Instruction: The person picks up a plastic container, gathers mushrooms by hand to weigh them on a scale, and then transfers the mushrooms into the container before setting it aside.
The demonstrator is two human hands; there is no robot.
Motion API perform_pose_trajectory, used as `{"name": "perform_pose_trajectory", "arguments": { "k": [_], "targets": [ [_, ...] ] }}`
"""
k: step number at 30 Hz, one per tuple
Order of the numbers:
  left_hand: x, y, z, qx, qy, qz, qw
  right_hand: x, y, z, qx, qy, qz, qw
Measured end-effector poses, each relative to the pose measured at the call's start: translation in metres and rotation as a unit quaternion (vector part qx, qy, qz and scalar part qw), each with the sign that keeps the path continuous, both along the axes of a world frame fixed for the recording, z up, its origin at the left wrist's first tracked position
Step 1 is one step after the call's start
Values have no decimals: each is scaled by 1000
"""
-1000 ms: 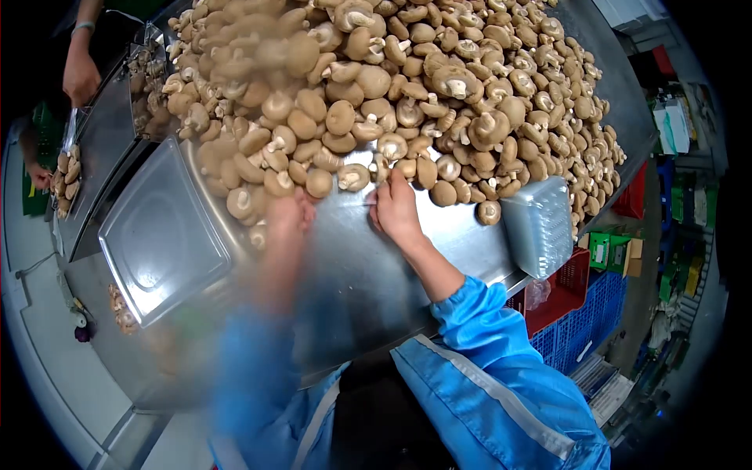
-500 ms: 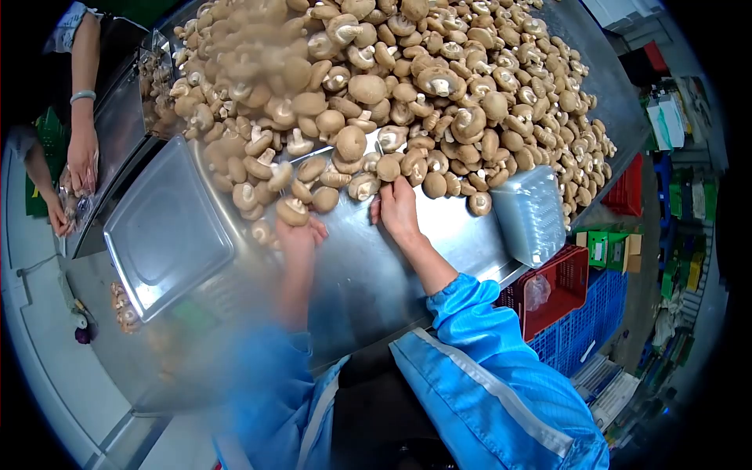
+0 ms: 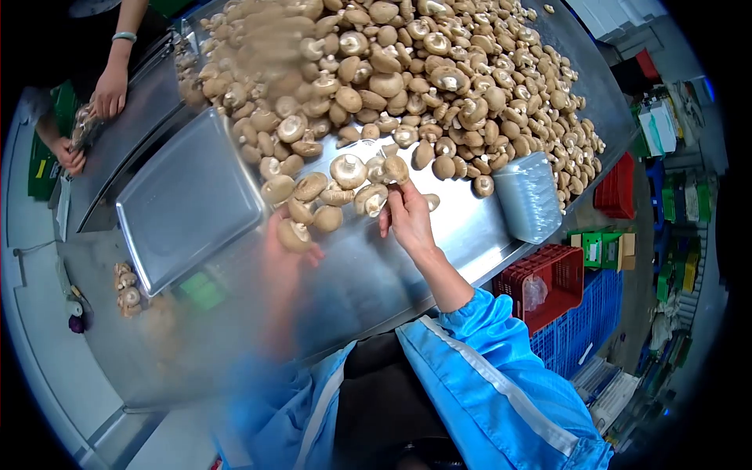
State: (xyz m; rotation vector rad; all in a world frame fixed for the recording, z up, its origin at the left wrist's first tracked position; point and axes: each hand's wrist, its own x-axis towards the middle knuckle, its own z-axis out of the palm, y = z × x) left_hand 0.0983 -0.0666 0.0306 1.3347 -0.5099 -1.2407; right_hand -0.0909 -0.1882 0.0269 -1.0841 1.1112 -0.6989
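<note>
A bunch of brown shiitake mushrooms is gathered between my two hands, close over the steel table. My left hand, partly blurred, curls around the near left side of the bunch, with a pale-gilled mushroom against its fingers. From the right, my right hand is closed at the bunch, thumb and fingertips on a round-capped mushroom. Some of the fingers are hidden under the caps. Just beyond lies the large mushroom pile. One small mushroom sits beside my right hand.
A clear plastic tray lies at left, near a few loose mushrooms. Stacked clear trays stand at right, above a red crate. Another person's hands handle a bagged item at far left.
My hands and the bunch have come away from the pile's edge, showing more bare steel there. The view has shifted slightly. The other person's hands have moved closer together.
</note>
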Motion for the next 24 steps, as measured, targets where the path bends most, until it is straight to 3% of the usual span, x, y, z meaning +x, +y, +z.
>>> {"name": "perform_pose_trajectory", "arguments": {
  "k": [6, 12, 16, 20, 21, 24],
  "targets": [
    [69, 41, 35, 11, -55, 6, 998, 67, 32, 12, -81, 21, 55, 995],
    [161, 75, 30, 74, -136, 11, 988, 143, 53, -10, -382, 104, 65, 916],
    [203, 83, 24, 123, -178, 17, 976, 174, 62, -16, -427, 159, 94, 885],
    [211, 86, 21, 150, -283, 49, 946, 180, 66, -13, -402, 174, 106, 892],
    [213, 86, 19, 148, -277, 49, 948, 181, 68, -10, -360, 150, 95, 916],
    [216, 89, 17, 143, -260, 48, 954, 177, 68, 4, -393, 138, 97, 904]
  ]
}}
